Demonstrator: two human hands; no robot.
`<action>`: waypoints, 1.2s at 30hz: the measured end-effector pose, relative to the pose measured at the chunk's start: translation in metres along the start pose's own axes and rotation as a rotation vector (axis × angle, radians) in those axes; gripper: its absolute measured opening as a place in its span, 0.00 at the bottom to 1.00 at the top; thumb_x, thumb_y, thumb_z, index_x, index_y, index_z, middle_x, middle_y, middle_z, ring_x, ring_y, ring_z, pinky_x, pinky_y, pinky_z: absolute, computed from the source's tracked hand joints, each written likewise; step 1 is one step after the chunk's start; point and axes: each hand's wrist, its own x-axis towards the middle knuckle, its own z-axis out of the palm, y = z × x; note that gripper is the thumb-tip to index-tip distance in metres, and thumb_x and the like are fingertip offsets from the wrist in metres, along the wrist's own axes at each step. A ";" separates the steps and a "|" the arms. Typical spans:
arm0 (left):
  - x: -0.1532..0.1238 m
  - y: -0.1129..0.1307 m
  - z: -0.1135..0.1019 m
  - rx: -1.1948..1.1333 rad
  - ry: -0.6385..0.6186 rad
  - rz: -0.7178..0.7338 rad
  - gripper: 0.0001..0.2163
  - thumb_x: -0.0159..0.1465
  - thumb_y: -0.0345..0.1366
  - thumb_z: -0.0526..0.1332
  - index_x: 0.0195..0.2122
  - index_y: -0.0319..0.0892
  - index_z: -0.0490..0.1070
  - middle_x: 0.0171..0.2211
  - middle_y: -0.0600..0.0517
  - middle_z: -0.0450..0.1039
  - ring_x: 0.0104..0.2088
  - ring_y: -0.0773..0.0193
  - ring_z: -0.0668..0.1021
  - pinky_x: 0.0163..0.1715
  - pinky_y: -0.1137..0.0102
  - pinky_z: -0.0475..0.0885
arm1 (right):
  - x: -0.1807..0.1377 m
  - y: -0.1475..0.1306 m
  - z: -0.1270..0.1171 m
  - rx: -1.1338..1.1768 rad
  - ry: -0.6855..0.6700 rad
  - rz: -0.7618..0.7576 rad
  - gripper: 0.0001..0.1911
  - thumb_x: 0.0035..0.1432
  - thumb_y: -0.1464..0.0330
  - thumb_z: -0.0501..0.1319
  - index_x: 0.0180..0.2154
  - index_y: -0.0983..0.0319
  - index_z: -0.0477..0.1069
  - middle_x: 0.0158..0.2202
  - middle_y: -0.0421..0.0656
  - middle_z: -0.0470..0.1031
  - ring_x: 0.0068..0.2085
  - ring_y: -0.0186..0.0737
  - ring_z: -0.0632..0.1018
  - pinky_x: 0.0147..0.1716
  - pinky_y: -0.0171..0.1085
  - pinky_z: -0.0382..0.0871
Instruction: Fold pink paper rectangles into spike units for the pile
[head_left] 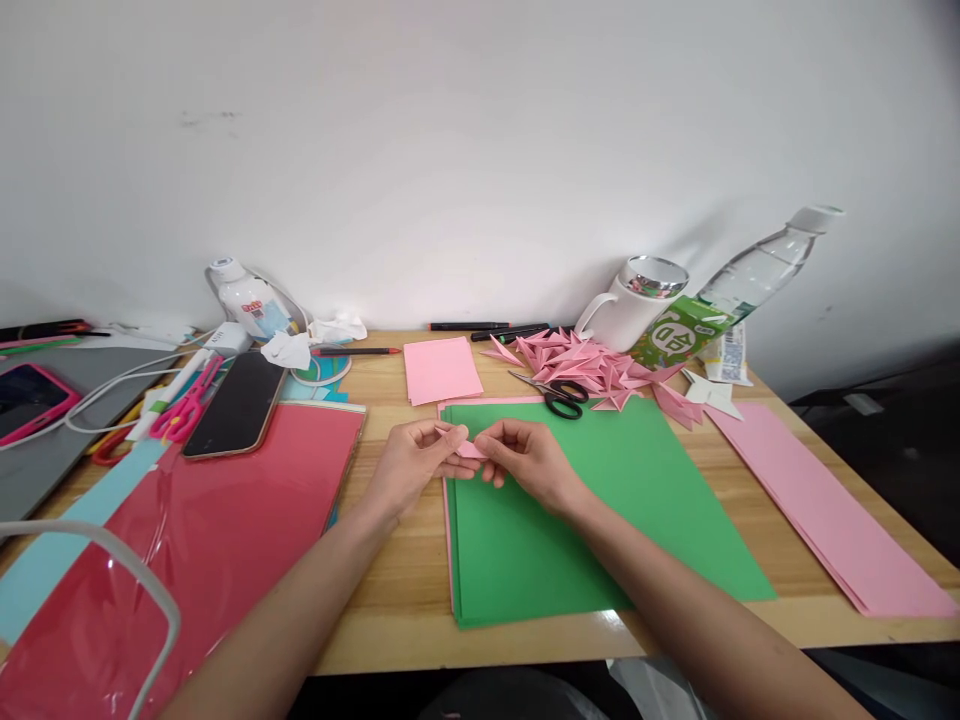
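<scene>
Between my two hands is a small folded piece of pink paper [470, 450], held above the left part of a stack of green paper [600, 520]. My left hand [412, 460] grips its left end, the thumb on top and the fingers beneath. At the other end, my right hand [525, 460] pinches it between thumb and fingertips. Part of the paper is hidden behind the fingers. Behind the hands lies a stack of pink square sheets [442, 370]. A pile of folded pink paper pieces [585, 360] sits behind the green stack, with black-handled scissors [564, 397] in front of it.
At left lie a phone [236, 405], pink scissors [187, 400] and a red paper pack [232, 510]. A white bottle [251, 300] stands behind. At back right are a white mug [630, 305], a green box [679, 330] and a tilted water bottle [769, 265]. Pink strips [825, 510] lie right.
</scene>
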 end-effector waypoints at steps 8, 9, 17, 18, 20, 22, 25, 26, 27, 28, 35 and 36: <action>-0.002 0.001 -0.001 0.037 0.040 0.009 0.17 0.42 0.39 0.72 0.28 0.34 0.72 0.21 0.49 0.76 0.22 0.62 0.79 0.24 0.71 0.76 | -0.002 -0.001 0.003 -0.121 0.004 -0.032 0.21 0.49 0.51 0.61 0.25 0.64 0.65 0.18 0.37 0.70 0.18 0.29 0.70 0.19 0.31 0.65; -0.002 0.000 0.000 0.021 0.053 0.011 0.17 0.42 0.39 0.73 0.28 0.34 0.73 0.21 0.49 0.77 0.22 0.61 0.79 0.24 0.70 0.76 | -0.002 -0.002 0.002 -0.134 -0.003 -0.042 0.21 0.50 0.51 0.60 0.25 0.64 0.65 0.18 0.37 0.70 0.18 0.29 0.70 0.19 0.31 0.65; -0.001 0.002 -0.001 -0.065 0.030 -0.048 0.16 0.42 0.37 0.73 0.27 0.33 0.72 0.22 0.47 0.77 0.21 0.62 0.79 0.24 0.72 0.76 | -0.002 -0.005 -0.004 -0.128 -0.081 -0.049 0.19 0.53 0.53 0.59 0.26 0.64 0.64 0.19 0.37 0.70 0.18 0.28 0.69 0.20 0.31 0.64; -0.001 0.004 -0.002 -0.055 0.007 -0.043 0.15 0.43 0.38 0.72 0.27 0.33 0.72 0.23 0.47 0.77 0.22 0.62 0.79 0.25 0.72 0.76 | -0.002 -0.005 -0.005 -0.122 -0.081 -0.040 0.19 0.53 0.53 0.59 0.26 0.64 0.64 0.19 0.37 0.70 0.18 0.28 0.69 0.19 0.30 0.63; 0.000 0.006 -0.004 -0.031 -0.030 -0.035 0.15 0.47 0.41 0.71 0.28 0.34 0.73 0.23 0.47 0.77 0.24 0.60 0.80 0.26 0.71 0.76 | -0.001 -0.006 -0.007 -0.114 -0.066 -0.030 0.19 0.52 0.54 0.60 0.26 0.64 0.65 0.18 0.37 0.69 0.18 0.27 0.68 0.19 0.30 0.62; -0.001 0.008 -0.004 -0.008 -0.030 -0.037 0.16 0.50 0.44 0.68 0.31 0.34 0.73 0.23 0.47 0.77 0.25 0.59 0.80 0.26 0.70 0.76 | -0.001 -0.006 -0.008 -0.114 -0.050 -0.023 0.19 0.51 0.54 0.61 0.26 0.64 0.65 0.17 0.36 0.68 0.17 0.27 0.67 0.18 0.29 0.61; -0.001 0.008 -0.004 0.033 0.002 -0.030 0.17 0.51 0.45 0.67 0.32 0.34 0.72 0.23 0.47 0.77 0.25 0.58 0.81 0.26 0.69 0.77 | -0.001 -0.006 -0.008 -0.122 -0.038 -0.029 0.19 0.50 0.54 0.62 0.27 0.64 0.66 0.18 0.36 0.68 0.18 0.28 0.68 0.19 0.30 0.62; -0.002 0.008 -0.004 0.041 0.008 -0.028 0.17 0.51 0.44 0.68 0.32 0.35 0.72 0.23 0.47 0.77 0.25 0.59 0.80 0.26 0.69 0.77 | -0.001 -0.005 -0.007 -0.131 -0.030 -0.042 0.18 0.50 0.54 0.62 0.27 0.64 0.66 0.18 0.37 0.68 0.18 0.28 0.68 0.19 0.30 0.62; -0.002 0.007 -0.004 0.045 0.012 -0.027 0.17 0.50 0.44 0.69 0.32 0.35 0.72 0.24 0.47 0.77 0.25 0.59 0.80 0.27 0.68 0.77 | -0.002 -0.005 -0.007 -0.146 -0.019 -0.059 0.18 0.51 0.55 0.62 0.27 0.64 0.66 0.18 0.37 0.68 0.19 0.28 0.68 0.19 0.30 0.63; -0.002 0.006 -0.004 0.048 0.015 -0.027 0.17 0.48 0.43 0.70 0.31 0.35 0.72 0.24 0.47 0.77 0.25 0.59 0.80 0.28 0.68 0.77 | -0.003 -0.004 -0.006 -0.171 -0.006 -0.081 0.17 0.51 0.55 0.61 0.28 0.64 0.67 0.18 0.37 0.68 0.19 0.29 0.68 0.19 0.31 0.63; -0.001 0.002 -0.003 0.033 0.028 0.083 0.15 0.43 0.39 0.72 0.27 0.35 0.73 0.25 0.47 0.78 0.28 0.60 0.80 0.33 0.65 0.77 | -0.009 -0.002 -0.002 -0.675 0.197 -0.600 0.10 0.59 0.64 0.57 0.28 0.61 0.71 0.25 0.44 0.73 0.26 0.35 0.73 0.26 0.34 0.68; -0.001 0.003 -0.003 0.038 0.031 0.114 0.15 0.43 0.39 0.72 0.27 0.35 0.73 0.26 0.47 0.78 0.28 0.60 0.80 0.34 0.65 0.77 | -0.009 -0.002 -0.002 -0.700 0.211 -0.663 0.09 0.59 0.65 0.57 0.29 0.60 0.71 0.27 0.45 0.74 0.28 0.36 0.74 0.27 0.34 0.69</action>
